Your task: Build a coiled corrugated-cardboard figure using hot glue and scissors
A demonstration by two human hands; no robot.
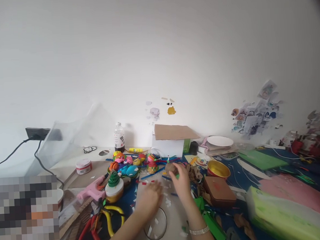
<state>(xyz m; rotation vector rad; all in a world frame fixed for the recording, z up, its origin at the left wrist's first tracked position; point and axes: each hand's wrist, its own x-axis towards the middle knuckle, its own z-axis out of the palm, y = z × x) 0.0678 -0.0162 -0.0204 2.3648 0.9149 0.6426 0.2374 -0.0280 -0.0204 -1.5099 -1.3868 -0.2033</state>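
Note:
My right hand (181, 178) is raised over the middle of the table, its thumb and fingers around a small round brown piece (170, 167) whose kind I cannot make out. Beside it on the left, my left hand (151, 198) hovers over a grey board (177, 214) strewn with paper scraps. Motion blur smears its fingers, and they point away from me. A thin metal ring (165, 225) lies on the board below my wrists. Just beyond the hands stands a small colourful ornament (152, 166), near a cluster of bright coiled pieces (129, 169).
Red-handled pliers (88, 233), yellow-handled pliers (111, 221), a pink glue gun (92, 188) and a white-topped jar (114, 190) crowd the left. Rightward are a gold tin (218, 169), a brown box (220, 190) and a green tissue pack (280, 214). A bottle (119, 136) stands behind.

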